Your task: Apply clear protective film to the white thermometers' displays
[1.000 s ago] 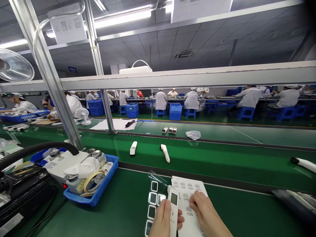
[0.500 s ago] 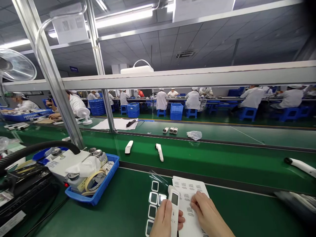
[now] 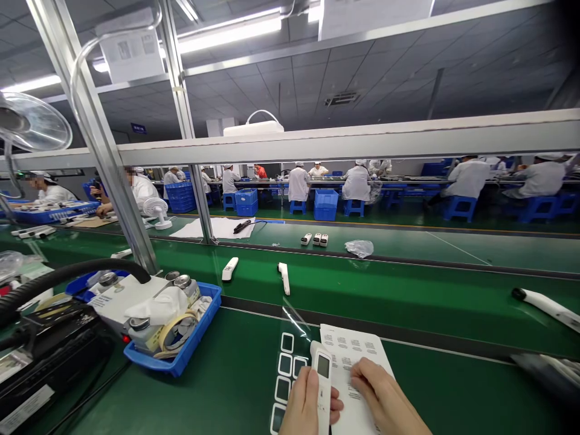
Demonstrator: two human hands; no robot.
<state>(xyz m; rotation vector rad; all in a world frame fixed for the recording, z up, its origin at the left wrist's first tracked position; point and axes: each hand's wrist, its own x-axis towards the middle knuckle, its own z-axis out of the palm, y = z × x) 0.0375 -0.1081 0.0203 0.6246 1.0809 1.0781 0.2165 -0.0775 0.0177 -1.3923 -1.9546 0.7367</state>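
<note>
Both white units on the belt have slid left since a second ago: one now sits close to the frame post, the other trails just right of it. Our hands have barely shifted.

Our left hand grips a white thermometer, fingers wrapped round its lower body, display end pointing away from us. It sits at the near edge of the green counter, between a clear strip of square window stickers on its left and a printed label sheet on its right. Our right hand lies on that sheet, fingers bent and pinching at a label; we cannot tell whether one has lifted.

Left of us, a blue tray holds tape rolls, small tins and a cloth. A black hose arcs over a dark machine beyond it. At the belt's right edge another white unit lies. Across the far counter: three small parts, a crumpled bag, paper sheets. Other people in white coats sit at the back lines.
</note>
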